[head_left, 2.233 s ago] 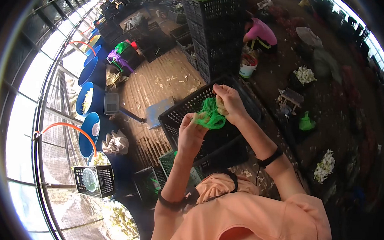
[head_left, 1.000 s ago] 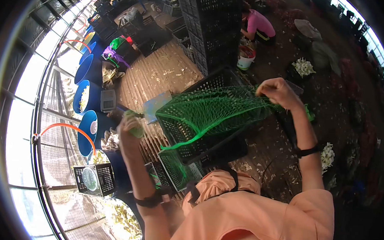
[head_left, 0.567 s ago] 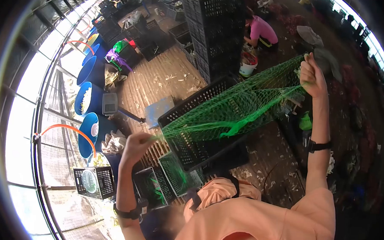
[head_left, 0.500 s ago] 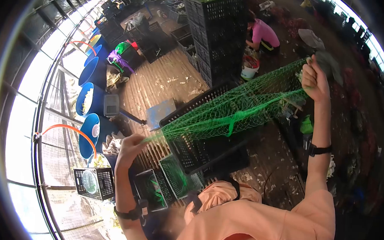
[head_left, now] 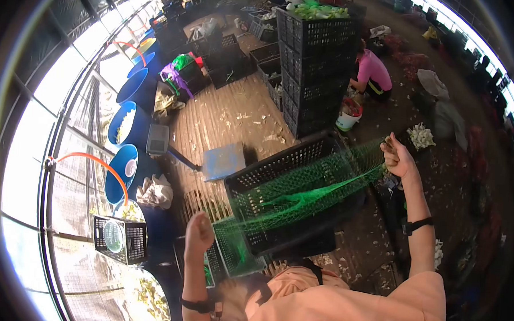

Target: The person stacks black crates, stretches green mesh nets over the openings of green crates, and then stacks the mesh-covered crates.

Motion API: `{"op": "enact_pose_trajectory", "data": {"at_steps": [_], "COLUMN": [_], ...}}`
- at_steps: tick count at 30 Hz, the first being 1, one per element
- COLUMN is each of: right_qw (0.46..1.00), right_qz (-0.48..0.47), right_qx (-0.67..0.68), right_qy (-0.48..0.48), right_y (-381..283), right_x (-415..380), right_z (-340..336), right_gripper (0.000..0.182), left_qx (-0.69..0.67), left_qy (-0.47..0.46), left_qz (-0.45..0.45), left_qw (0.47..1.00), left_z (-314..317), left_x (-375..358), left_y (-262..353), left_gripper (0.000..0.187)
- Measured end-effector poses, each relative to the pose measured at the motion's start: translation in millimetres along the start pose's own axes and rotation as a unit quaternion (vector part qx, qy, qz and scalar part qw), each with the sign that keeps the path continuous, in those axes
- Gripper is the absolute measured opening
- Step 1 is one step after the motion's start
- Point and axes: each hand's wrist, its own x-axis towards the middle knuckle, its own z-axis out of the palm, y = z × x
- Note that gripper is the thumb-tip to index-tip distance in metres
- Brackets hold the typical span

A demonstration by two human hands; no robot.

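Observation:
A green mesh net bag (head_left: 307,200) hangs stretched between my two hands above a large black plastic crate (head_left: 248,232). My right hand (head_left: 399,158), raised at the right, is closed on one end of the net. At the left, my left hand (head_left: 199,234) is closed at the other end, where the mesh thins and blurs. A bunched, brighter green strip runs along the middle of the net. Below my left hand stands a grey crate (head_left: 221,256) with more green netting in it.
A tall stack of black crates (head_left: 318,77) with leafy vegetables on top stands ahead. Beyond it a person in a pink shirt (head_left: 374,71) crouches by a white bucket (head_left: 347,120). Blue barrels (head_left: 120,174) line the left wall, near a scale with a blue platform (head_left: 223,161).
Both hands have lowered with the net, and my left hand has come inward. The net now hangs lower, across the black crate. The view has shifted slightly.

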Motion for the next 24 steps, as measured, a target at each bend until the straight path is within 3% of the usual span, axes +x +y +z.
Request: {"op": "enact_pose_trajectory", "data": {"at_steps": [3,5,7,9,12,17,18,20,24], "right_qw": [0.998,0.997,0.997,0.995,0.991,0.991,0.991,0.977,0.963], "right_qz": [0.024,0.05,0.043,0.058,0.063,0.064,0.065,0.144,0.182], "right_qx": [0.038,0.055,0.013,-0.027,-0.082,-0.085,-0.085,-0.142,-0.153], "right_qy": [-0.034,-0.018,-0.067,-0.079,-0.09,-0.083,-0.085,0.067,0.127], "right_y": [18.6,28.8,42.5,56.1,65.0,58.9,58.3,53.1,42.5], "right_x": [34.9,41.7,56.8,78.2,115.8,177.8,188.3,200.0,156.4], "right_z": [-31.2,-39.5,-18.2,-8.7,3.5,-6.4,-19.4,-50.8,-85.1], "right_gripper": [0.03,0.032,0.037,0.04,0.047,0.046,0.046,0.042,0.021], "left_qx": [0.085,0.084,0.028,-0.03,-0.06,-0.085,-0.046,0.056,0.189], "left_qy": [0.078,0.179,0.175,0.038,0.009,0.101,0.174,0.299,0.213], "left_qz": [-0.091,-0.007,0.029,0.06,0.017,-0.016,-0.041,-0.124,-0.204], "left_qw": [0.989,0.98,0.984,0.997,0.998,0.991,0.983,0.945,0.937], "left_z": [-29.0,-22.5,-21.8,-36.2,-49.0,-66.6,-67.7,-52.9,-94.1], "left_x": [3.1,11.7,31.8,56.0,97.5,147.7,153.7,148.0,107.2], "left_y": [-22.4,-28.7,-25.1,-19.9,-4.7,14.9,12.6,1.7,-2.2], "left_gripper": [0.019,0.023,0.026,0.029,0.031,0.029,0.029,0.031,0.032]}}
